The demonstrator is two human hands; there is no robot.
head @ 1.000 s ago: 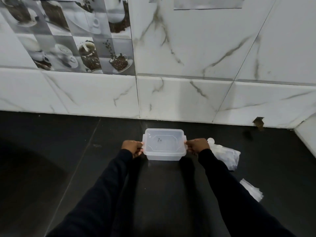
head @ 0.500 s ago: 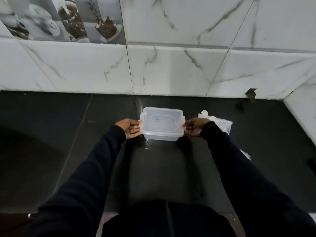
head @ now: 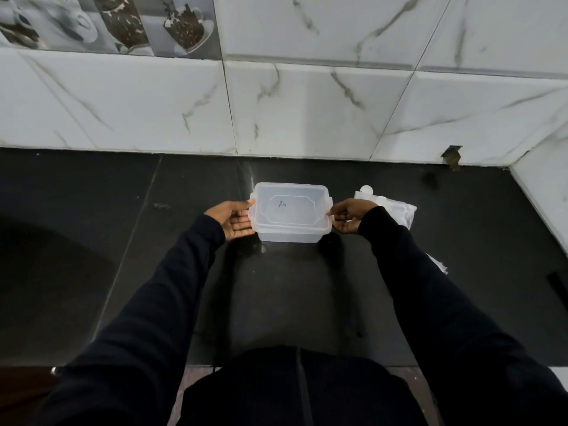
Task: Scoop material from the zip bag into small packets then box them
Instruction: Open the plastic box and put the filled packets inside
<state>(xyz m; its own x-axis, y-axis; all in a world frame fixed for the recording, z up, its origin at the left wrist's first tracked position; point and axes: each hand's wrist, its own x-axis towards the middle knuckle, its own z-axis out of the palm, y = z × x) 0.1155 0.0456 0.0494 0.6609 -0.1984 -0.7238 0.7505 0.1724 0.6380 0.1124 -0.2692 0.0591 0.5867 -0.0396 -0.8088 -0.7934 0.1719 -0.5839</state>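
Mid-frame, my left hand (head: 233,221) presses the box (head: 290,210) flat-fingered, my right hand (head: 347,218) pinches it; I should unclip both ends evenly.

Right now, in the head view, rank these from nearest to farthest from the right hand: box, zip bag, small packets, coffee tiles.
1. box: the right hand touches its right end.
2. zip bag: on the counter just beyond the hand, to its right.
3. small packets: farther right and nearer the person, partly hidden by the sleeve.
4. coffee tiles: high on the wall, far left.
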